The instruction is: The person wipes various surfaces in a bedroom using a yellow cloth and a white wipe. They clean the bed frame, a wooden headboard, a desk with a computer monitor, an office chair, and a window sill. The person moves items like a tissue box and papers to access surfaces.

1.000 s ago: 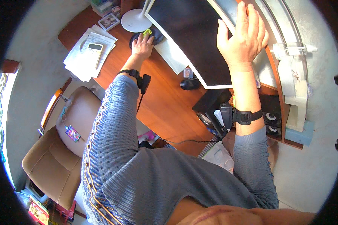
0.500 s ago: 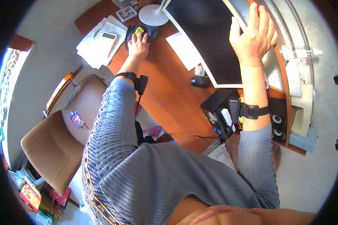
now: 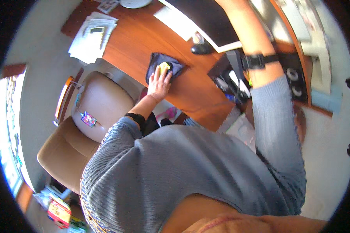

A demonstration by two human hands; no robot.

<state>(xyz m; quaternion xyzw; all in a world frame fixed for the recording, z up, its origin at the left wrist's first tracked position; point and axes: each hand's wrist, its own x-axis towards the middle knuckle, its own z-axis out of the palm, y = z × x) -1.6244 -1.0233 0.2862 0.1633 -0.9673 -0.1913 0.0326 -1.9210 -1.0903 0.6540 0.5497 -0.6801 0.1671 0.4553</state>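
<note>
My left hand point(image 3: 159, 83) is on the brown wooden desk near its edge. Its fingers press on a dark blue cloth point(image 3: 153, 64) and curl over a yellow-green patch or bunched piece point(image 3: 164, 66) in the cloth's middle. I cannot make out whether that piece belongs to the cloth. My right forearm, with a black strap around the wrist, reaches up past the side of a large white-framed monitor point(image 3: 206, 19). The right hand itself lies beyond the top of the view.
Papers with a calculator point(image 3: 97, 30) lie at the desk's far left. A black mouse point(image 3: 201, 48) sits below the monitor, beside a white sheet point(image 3: 174, 22). A dark box of small items point(image 3: 229, 79) stands at the right. To the left is a beige chair point(image 3: 105, 93).
My left hand has slid the dark cloth across the desk, rightward and nearer to me. The right hand has gone out of the top of the view, which has itself shifted.
</note>
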